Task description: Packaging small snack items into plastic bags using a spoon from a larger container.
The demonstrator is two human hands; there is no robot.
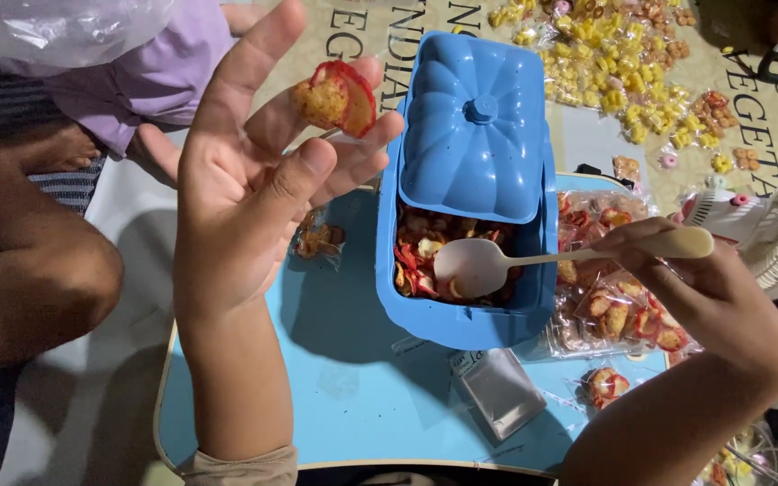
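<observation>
My left hand (254,171) lay spread, a red-rimmed fryum (337,97) loose on its fingertips; it could roll off. My right hand (677,270) clamped the white spoon (497,263).

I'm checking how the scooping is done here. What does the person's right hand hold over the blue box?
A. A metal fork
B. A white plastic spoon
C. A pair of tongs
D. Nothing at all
B: the right hand grips the handle of a white plastic spoon, whose bowl sits over the red and yellow snacks inside the blue box.
</observation>
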